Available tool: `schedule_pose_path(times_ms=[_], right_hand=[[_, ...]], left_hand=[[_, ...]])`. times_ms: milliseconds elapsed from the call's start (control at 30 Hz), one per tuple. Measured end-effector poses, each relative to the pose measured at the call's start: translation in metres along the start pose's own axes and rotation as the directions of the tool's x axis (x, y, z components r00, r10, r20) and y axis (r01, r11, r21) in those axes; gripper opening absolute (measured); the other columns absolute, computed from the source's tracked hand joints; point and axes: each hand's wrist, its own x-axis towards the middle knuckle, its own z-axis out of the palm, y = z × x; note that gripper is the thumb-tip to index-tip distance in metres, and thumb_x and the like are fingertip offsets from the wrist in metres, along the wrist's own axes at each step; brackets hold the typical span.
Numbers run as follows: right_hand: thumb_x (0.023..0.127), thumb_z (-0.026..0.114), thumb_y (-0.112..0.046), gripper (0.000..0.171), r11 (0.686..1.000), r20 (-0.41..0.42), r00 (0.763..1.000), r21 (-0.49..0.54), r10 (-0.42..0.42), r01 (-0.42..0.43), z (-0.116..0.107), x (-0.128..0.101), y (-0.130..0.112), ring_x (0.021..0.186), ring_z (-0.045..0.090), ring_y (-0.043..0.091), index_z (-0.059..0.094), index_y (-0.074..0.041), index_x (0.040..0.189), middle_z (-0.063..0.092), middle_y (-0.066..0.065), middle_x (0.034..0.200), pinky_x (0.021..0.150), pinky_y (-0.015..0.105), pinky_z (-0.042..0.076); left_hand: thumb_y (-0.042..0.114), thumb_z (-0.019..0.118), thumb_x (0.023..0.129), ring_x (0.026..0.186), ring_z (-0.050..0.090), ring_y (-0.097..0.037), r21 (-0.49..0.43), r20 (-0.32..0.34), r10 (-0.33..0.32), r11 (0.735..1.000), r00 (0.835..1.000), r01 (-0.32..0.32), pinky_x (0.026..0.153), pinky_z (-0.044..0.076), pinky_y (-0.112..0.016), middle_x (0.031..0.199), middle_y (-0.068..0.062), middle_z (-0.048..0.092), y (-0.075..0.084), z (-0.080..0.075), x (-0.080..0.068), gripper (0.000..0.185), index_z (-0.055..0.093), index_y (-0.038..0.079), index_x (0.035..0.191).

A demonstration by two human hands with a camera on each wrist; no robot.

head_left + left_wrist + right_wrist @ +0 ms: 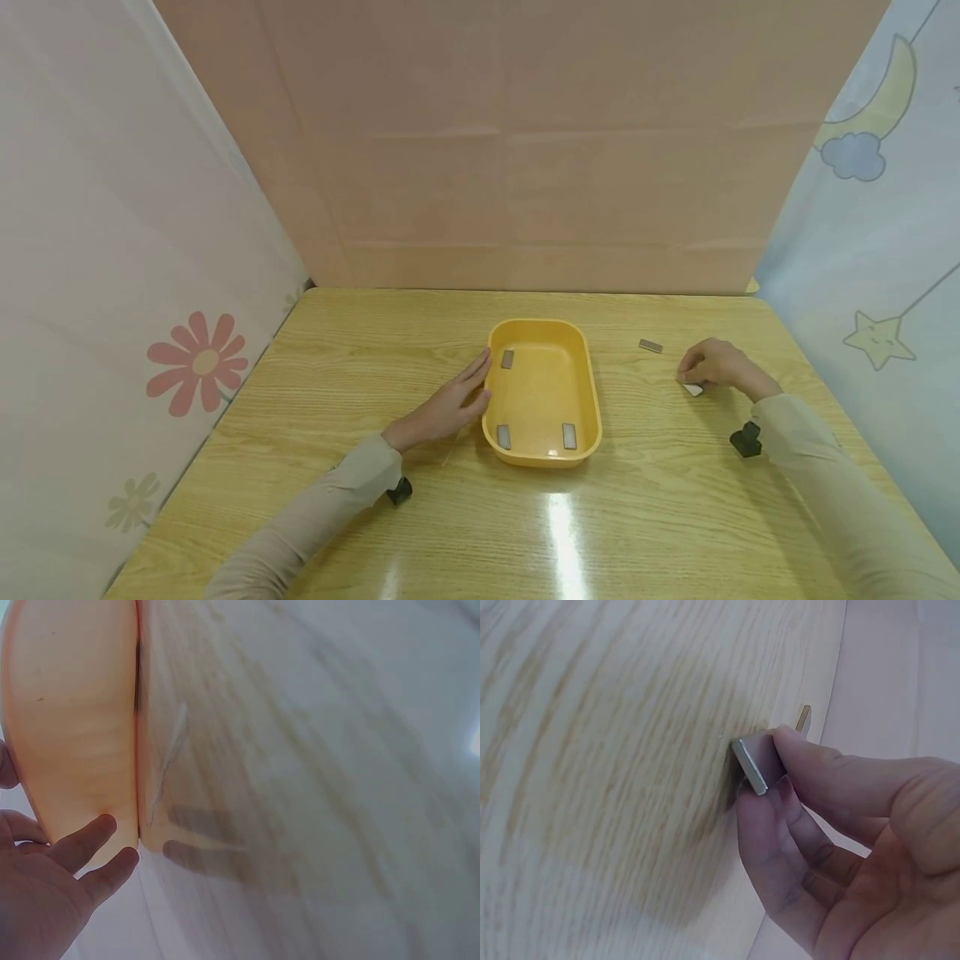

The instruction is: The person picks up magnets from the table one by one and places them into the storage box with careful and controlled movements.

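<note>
A yellow rounded tray [542, 457] lies near the middle of the table. Three small flat grey metal blocks are inside it: one block [507, 359] at the far left, another [503, 437] at the near left and a third [569, 436] at the near right. My left hand [450, 407] rests its extended fingers [86, 844] against the tray's left side. To the right of the tray, my right hand [718, 365] pinches a similar flat metal block [761, 761] between thumb and fingers, close over the tabletop.
One more flat metal block [650, 346] lies on the wooden table [360, 358], between the tray and my right hand, farther back. A pinkish backdrop [525, 167] rises behind the table. Printed curtains [75, 208] hang along both sides.
</note>
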Motion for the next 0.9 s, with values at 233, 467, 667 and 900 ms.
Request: schedule_pose_path(times_ms=[233, 467, 667, 900], right_hand=[[0.091, 0.069, -0.005, 0.011, 1.000, -0.002, 1.000, -0.013, -0.014, 0.014, -0.0006, -0.0005, 0.0006, 0.074, 0.063, 0.019, 0.069, 0.005, 0.094, 0.066, 0.010, 0.088, 0.067, 0.039, 0.057], [0.091, 0.069, -0.006, 0.011, 1.000, -0.008, 1.000, -0.019, -0.015, 0.015, 0.0001, -0.0011, -0.0008, 0.074, 0.062, 0.019, 0.070, 0.005, 0.094, 0.064, 0.010, 0.089, 0.066, 0.037, 0.056], [0.092, 0.068, -0.005, 0.011, 1.000, -0.012, 1.000, 0.013, -0.025, 0.026, 0.0010, -0.0019, -0.0024, 0.076, 0.062, 0.020, 0.069, 0.006, 0.095, 0.064, 0.012, 0.091, 0.067, 0.037, 0.057], [0.092, 0.069, -0.004, 0.012, 0.999, -0.024, 0.999, 0.033, -0.025, 0.026, 0.0017, -0.0027, -0.0033, 0.076, 0.064, 0.021, 0.069, 0.008, 0.095, 0.064, 0.015, 0.091, 0.067, 0.038, 0.058]], left_hand=[[0.023, 0.043, 0.108, 0.148, 0.008, -0.017, -0.007, 0.002, 0.000, 1.000, 1.000, 0.000, 0.116, 0.023, -0.038, 0.166, -0.004, -0.001, -0.0001, -0.0002, -0.0002, 0.062, 0.014, -0.002, 0.156], [0.023, 0.043, 0.108, 0.149, 0.008, -0.017, -0.006, 0.006, -0.003, 1.000, 1.000, 0.003, 0.116, 0.023, -0.038, 0.166, -0.003, -0.001, 0.0008, -0.0006, -0.0004, 0.062, 0.013, -0.001, 0.156], [0.023, 0.043, 0.108, 0.149, 0.008, -0.018, 0.002, 0.002, -0.002, 1.000, 1.000, 0.002, 0.116, 0.023, -0.039, 0.166, -0.004, 0.000, 0.0019, -0.0009, -0.0008, 0.062, 0.014, -0.002, 0.156], [0.021, 0.044, 0.108, 0.149, 0.009, -0.018, 0.003, 0.002, -0.001, 1.000, 1.000, 0.001, 0.116, 0.024, -0.039, 0.166, -0.005, 0.001, 0.0021, -0.0010, -0.0005, 0.061, 0.015, -0.002, 0.156]])
